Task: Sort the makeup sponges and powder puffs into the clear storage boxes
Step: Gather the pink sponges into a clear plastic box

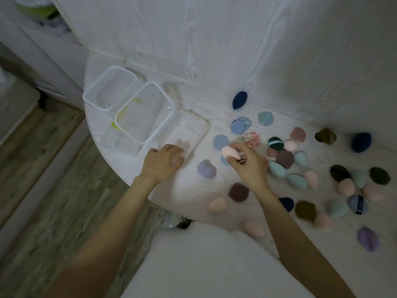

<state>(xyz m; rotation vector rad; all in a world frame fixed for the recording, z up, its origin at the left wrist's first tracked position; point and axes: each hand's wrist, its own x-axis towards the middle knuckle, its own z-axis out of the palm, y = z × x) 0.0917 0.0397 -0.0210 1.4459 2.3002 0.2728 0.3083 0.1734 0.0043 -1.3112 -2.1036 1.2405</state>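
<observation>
**Inspector:** Report status at the near edge of the table first.

**Operator:** Nothing there had been sorted. A pink sponge (pixel 217 204) lay at the near rim of the white table (pixel 171 190), a second pink sponge (pixel 254 228) lay to its right, and a brown puff (pixel 238 192) sat just beyond the first. A purple sponge (pixel 368 239) lay at the near right. More pieces were scattered across the right half, all loose on the surface.

**Inspector:** State of the hands?

**Operator:** The right hand (pixel 249 163) held a pale pink sponge (pixel 230 153), with thumb and fingertips pinched around it, just above the table and left of the main scatter. The left hand (pixel 163 161) rested with loosely curled fingers at the near end of the closest clear box (pixel 189 134); it appeared to hold nothing, though blur made the contact with the box uncertain.

**Inspector:** And the containers?

**Operator:** Three clear containers stood in a row running far-left. The closest clear box showed no items inside. The middle box (pixel 146 110) showed only yellow-green marks, which I could not identify. The far piece (pixel 109 88) also looked empty, and could have been a lid.

**Inspector:** Farthest items?

**Operator:** A navy sponge (pixel 239 100) lay by the wall, with blue puffs (pixel 240 125) nearer.

**Inspector:** Assessment?

**Operator:** In my judgement the task was at its very start: one sponge in hand, none boxed, the entire remainder left to sort.
</observation>
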